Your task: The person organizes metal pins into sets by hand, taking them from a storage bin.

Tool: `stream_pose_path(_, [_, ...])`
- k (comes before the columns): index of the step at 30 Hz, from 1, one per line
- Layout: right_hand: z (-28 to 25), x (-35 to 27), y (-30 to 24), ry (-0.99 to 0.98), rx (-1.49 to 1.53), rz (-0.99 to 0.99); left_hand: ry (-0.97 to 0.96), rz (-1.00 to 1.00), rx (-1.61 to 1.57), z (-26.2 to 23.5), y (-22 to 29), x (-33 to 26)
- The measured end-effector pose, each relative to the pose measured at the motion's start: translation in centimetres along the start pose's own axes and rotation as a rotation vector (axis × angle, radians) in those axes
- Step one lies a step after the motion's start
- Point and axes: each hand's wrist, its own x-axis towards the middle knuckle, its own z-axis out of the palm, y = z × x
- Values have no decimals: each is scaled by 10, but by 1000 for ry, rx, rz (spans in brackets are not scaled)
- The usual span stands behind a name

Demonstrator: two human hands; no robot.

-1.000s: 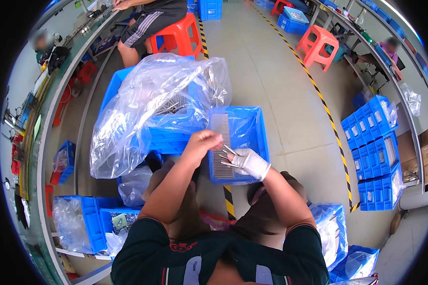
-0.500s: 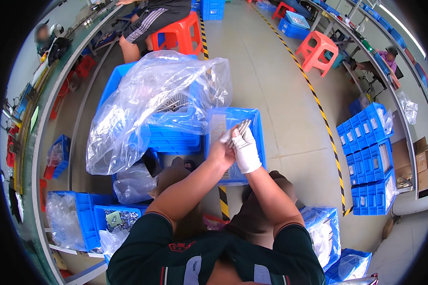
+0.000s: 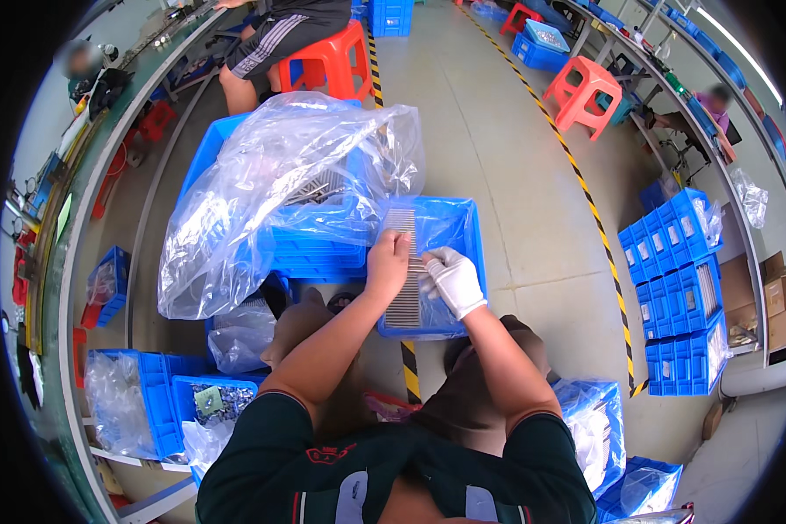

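The bare left hand (image 3: 388, 265) has its fingers curled together at the nine o'clock edge of a row of metal rods (image 3: 403, 307); whether it grips any cannot be told. The right hand (image 3: 452, 278), in a white glove (image 3: 463, 294), is at the row's three o'clock edge, fingers bent; its grip cannot be made out either. The rods lie side by side along the nine o'clock side of a blue bin (image 3: 474, 229). At the bin's ten o'clock, clear plastic sheeting (image 3: 236, 205) drapes over a larger blue crate (image 3: 319, 259) holding more metal pieces. Stacked blue crates (image 3: 679, 301) stand at three o'clock, well apart; a seated person (image 3: 279, 48) occupies a red stool (image 3: 334, 65) at eleven.
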Motion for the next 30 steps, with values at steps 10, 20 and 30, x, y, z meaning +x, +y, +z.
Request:
stream_pose_path(10, [3, -20, 1, -643, 404, 292, -323, 71, -63, -34, 51, -7])
stream_pose_path(20, [-4, -15, 6, -400, 507, 155, -284, -302, -654, -44, 41, -2])
stream_pose_path(30, [-9, -15, 2, -145, 288, 34, -458, -479, -860, -56, 35, -3])
